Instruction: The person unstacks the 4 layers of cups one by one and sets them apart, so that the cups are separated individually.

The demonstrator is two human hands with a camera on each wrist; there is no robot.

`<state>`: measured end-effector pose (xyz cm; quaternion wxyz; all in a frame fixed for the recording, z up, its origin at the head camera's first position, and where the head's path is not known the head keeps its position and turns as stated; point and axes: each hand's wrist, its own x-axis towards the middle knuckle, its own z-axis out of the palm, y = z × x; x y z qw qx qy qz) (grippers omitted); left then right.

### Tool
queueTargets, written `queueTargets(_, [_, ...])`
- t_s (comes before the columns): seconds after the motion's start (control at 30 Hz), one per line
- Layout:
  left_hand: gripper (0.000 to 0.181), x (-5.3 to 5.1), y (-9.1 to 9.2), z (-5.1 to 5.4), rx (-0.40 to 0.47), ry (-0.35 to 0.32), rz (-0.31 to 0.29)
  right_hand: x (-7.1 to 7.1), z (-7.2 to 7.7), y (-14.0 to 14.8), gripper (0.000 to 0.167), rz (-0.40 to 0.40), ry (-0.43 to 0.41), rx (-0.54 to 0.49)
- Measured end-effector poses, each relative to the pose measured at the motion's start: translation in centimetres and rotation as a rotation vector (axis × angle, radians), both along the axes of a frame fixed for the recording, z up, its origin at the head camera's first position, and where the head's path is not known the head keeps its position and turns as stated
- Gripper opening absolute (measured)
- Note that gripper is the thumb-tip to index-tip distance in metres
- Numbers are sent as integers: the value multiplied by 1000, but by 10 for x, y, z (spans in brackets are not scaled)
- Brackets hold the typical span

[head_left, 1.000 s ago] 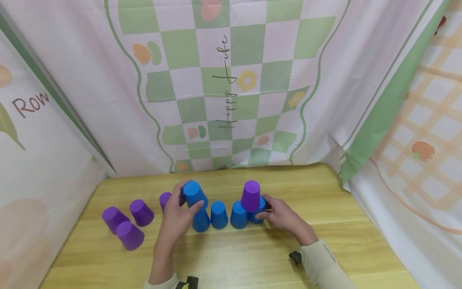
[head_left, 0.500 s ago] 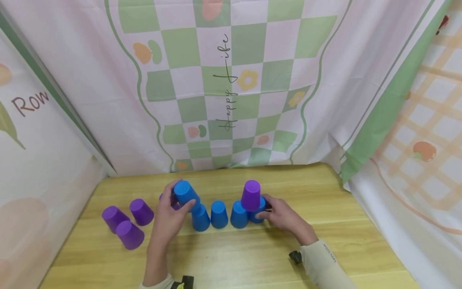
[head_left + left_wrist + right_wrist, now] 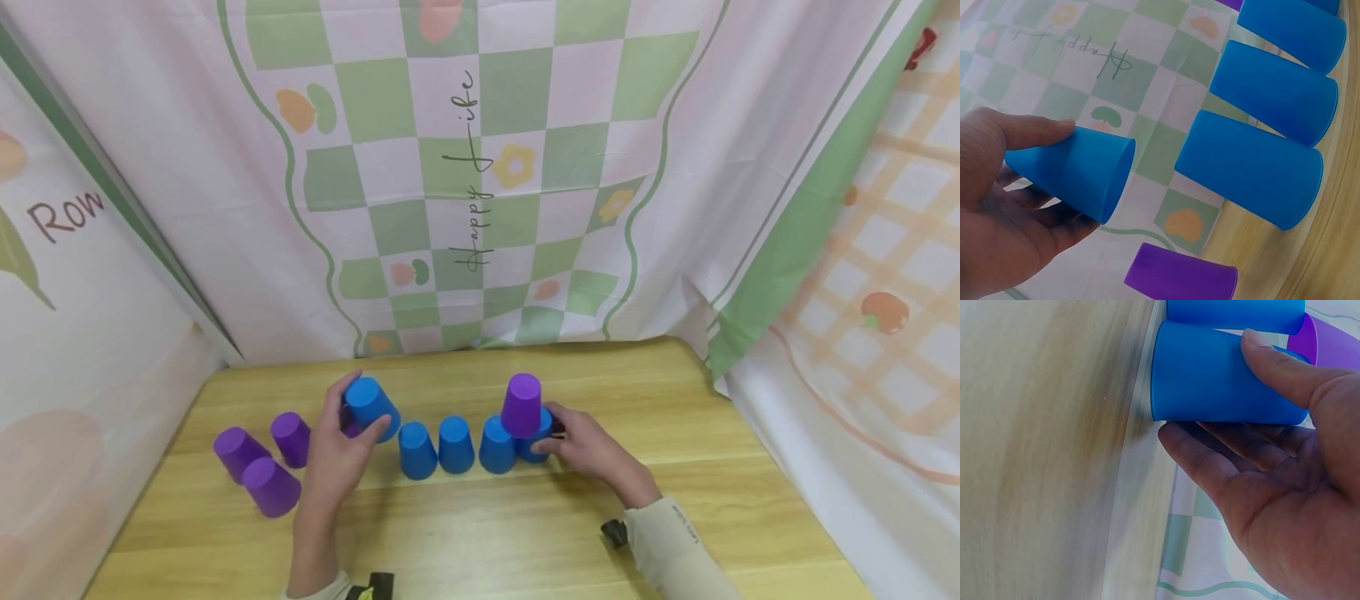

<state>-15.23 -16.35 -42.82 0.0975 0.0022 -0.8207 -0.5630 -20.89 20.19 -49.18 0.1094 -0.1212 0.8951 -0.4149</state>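
My left hand (image 3: 335, 454) grips an upside-down blue cup (image 3: 369, 407), raised off the table just left of the row; in the left wrist view the thumb and fingers wrap that cup (image 3: 1075, 172). Several blue cups stand mouth-down in a row, the leftmost one (image 3: 417, 451) beside the raised cup. My right hand (image 3: 596, 454) holds the rightmost blue cup (image 3: 534, 446) between thumb and fingers, also seen as a blue cup (image 3: 1222, 378) in the right wrist view. A purple cup (image 3: 521, 406) rests on top of the two right-hand blue cups.
Three purple cups (image 3: 272, 487) stand mouth-down at the left of the wooden table (image 3: 480, 533). Another purple cup (image 3: 1182, 274) is mostly hidden behind my left hand in the head view. A patterned curtain (image 3: 517, 100) hangs along the back edge.
My left hand has carried its blue cup left and away from above the leftmost cup in the row. My right hand and the purple cup beside it have stayed in place.
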Motion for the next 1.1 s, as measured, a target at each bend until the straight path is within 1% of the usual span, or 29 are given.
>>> queueTargets(0.47, [72,2,-14,-1,3,1,18,-1,3,1,53,-3,-25,19])
queueTargets(0.6, [70,3,-17,-2,-1,3,31,-1,2,1,53,4,-18,24])
queueTargets(0.87, [65,5,-23,-4,-15,5,60,-1,1,0,53,-8,-26,30])
queueTargets(1.1, [63,4,-27,-5,-10,18,76,-1,2,0,54,1,-15,29])
